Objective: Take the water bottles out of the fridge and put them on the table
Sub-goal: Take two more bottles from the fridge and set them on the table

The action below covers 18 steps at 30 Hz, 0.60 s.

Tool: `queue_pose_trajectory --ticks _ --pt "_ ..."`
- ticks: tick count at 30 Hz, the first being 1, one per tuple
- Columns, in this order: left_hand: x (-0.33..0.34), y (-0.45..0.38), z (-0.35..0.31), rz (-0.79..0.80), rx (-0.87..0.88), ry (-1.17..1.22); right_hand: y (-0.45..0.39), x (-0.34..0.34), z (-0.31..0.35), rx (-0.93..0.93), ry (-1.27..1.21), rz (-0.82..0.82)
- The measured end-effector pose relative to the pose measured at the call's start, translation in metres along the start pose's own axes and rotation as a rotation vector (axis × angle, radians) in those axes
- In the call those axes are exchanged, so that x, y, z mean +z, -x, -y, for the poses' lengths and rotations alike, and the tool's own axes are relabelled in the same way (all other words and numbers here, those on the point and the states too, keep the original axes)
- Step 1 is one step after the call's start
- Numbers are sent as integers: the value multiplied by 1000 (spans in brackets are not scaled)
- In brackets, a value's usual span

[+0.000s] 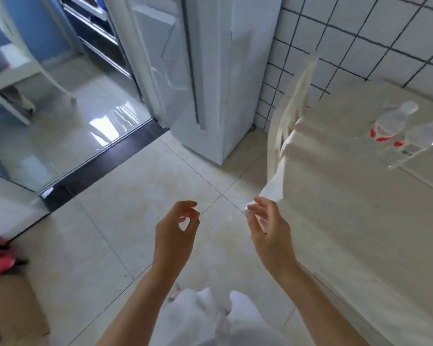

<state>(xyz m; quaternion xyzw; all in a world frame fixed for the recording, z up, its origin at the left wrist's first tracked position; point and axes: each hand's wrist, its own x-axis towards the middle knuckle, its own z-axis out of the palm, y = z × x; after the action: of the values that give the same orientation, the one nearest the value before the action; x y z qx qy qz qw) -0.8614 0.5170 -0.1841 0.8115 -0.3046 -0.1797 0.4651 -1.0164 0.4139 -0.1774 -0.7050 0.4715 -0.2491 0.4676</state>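
Two clear water bottles [408, 132] stand side by side, touching or nearly so, on the cloth-covered surface [348, 208] at the right, near its far edge and close to the white tiled wall [360, 33]. Their long axes are upright; through the wide lens they lean, caps toward the upper right and bases toward the lower left. The farther one carries a label with red marks, and both have pale caps. The pale cloth hangs over the near corner of the surface, and a cream chair back [293, 101] rises beside that corner. Well apart from the bottles, low in the view, the right hand [269, 229] hangs over the floor just beside the drooping cloth corner, its fingers [256, 208] loosely curled and holding nothing; whether they touch the cloth cannot be told. The left hand [176, 229] hovers beside it, thumb and forefinger bent toward each other with nothing between them. Beyond the hands, the white fridge [205, 78] stands against the wall with its door shut. The beige tiled floor [135, 208] runs to a dark threshold [103, 161] on the left.
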Motion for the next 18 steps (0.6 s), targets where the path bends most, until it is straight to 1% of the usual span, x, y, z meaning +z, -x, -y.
queue_pose_trajectory --ticks 5,7,13,18 --pt "-81 1 54 -116 -91 10 1 86 38 -45 28 166" --pt "-121 0 82 -152 -136 14 3 132 56 -52 36 217" --pt "-213 -18 144 -206 -215 -22 8 243 101 -63 33 328" --pt "-267 -51 176 -247 -259 -10 -3 315 134 -68 53 399"
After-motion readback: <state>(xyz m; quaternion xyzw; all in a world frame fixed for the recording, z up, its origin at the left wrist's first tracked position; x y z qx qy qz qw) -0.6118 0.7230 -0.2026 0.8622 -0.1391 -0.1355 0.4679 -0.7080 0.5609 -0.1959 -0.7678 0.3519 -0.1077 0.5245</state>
